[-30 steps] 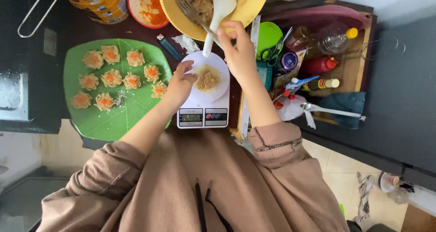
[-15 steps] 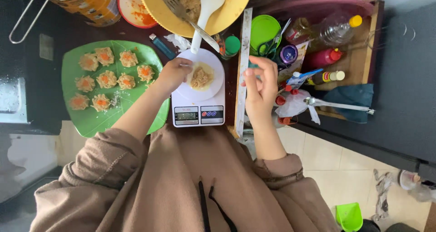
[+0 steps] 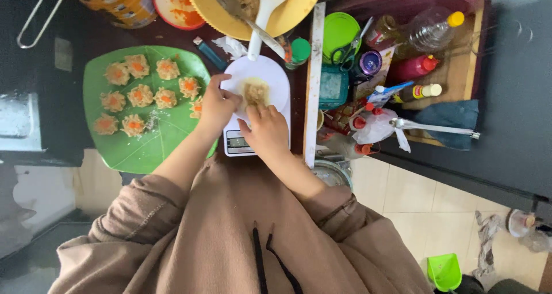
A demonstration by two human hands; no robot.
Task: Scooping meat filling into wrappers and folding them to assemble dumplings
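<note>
A small white digital scale (image 3: 237, 144) carries a round white wrapper (image 3: 273, 78) with a mound of brownish filling (image 3: 255, 91) on it. My left hand (image 3: 217, 105) touches the wrapper's left edge with its fingertips. My right hand (image 3: 265, 130) lies over the scale's front, its fingers reaching up to the filling. Neither hand has lifted anything. To the left lies a green leaf-shaped plate (image 3: 138, 147) holding several folded dumplings (image 3: 141, 95) topped with orange bits.
A yellow bowl (image 3: 293, 15) of filling with a fork and a white spoon (image 3: 265, 12) stands behind the scale. A long ruler (image 3: 313, 81) runs along the counter edge. Bottles, scissors, a green lid and a wooden tray crowd the right. An orange tin stands at top left.
My right hand came back from the right side onto the scale and now touches the filling. The left hand stayed at the wrapper's edge.
</note>
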